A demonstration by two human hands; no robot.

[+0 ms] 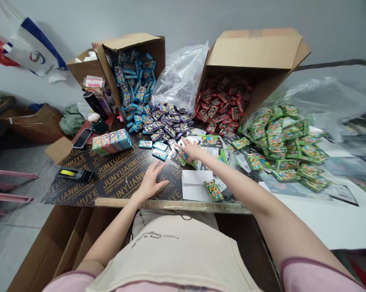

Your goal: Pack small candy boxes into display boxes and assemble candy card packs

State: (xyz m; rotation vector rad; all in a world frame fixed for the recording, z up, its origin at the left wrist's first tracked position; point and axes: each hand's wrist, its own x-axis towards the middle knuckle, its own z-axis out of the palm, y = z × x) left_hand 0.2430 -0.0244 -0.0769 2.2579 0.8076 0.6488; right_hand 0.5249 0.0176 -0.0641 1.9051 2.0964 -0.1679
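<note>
My left hand (pixel 149 183) rests low over the dark plywood table, fingers apart and holding nothing, just below a small blue packet (pixel 159 155). Another blue packet (pixel 145 144) lies farther left. My right hand (pixel 189 150) reaches forward with its fingers spread, over loose packets at the near edge of a purple packet pile (pixel 171 121); part of what lies beneath it is hidden. Below my right forearm are a white sheet (pixel 195 185) and a green packet (pixel 213 190).
Tipped cartons spill blue packets (pixel 137 81) and red packets (pixel 222 101) at the back. Green packets (pixel 280 142) heap at the right. To the left are a stack of wrapped packets (pixel 112 142), a phone (pixel 82 138), a tape dispenser (pixel 74 174) and a dark bottle (pixel 94 104).
</note>
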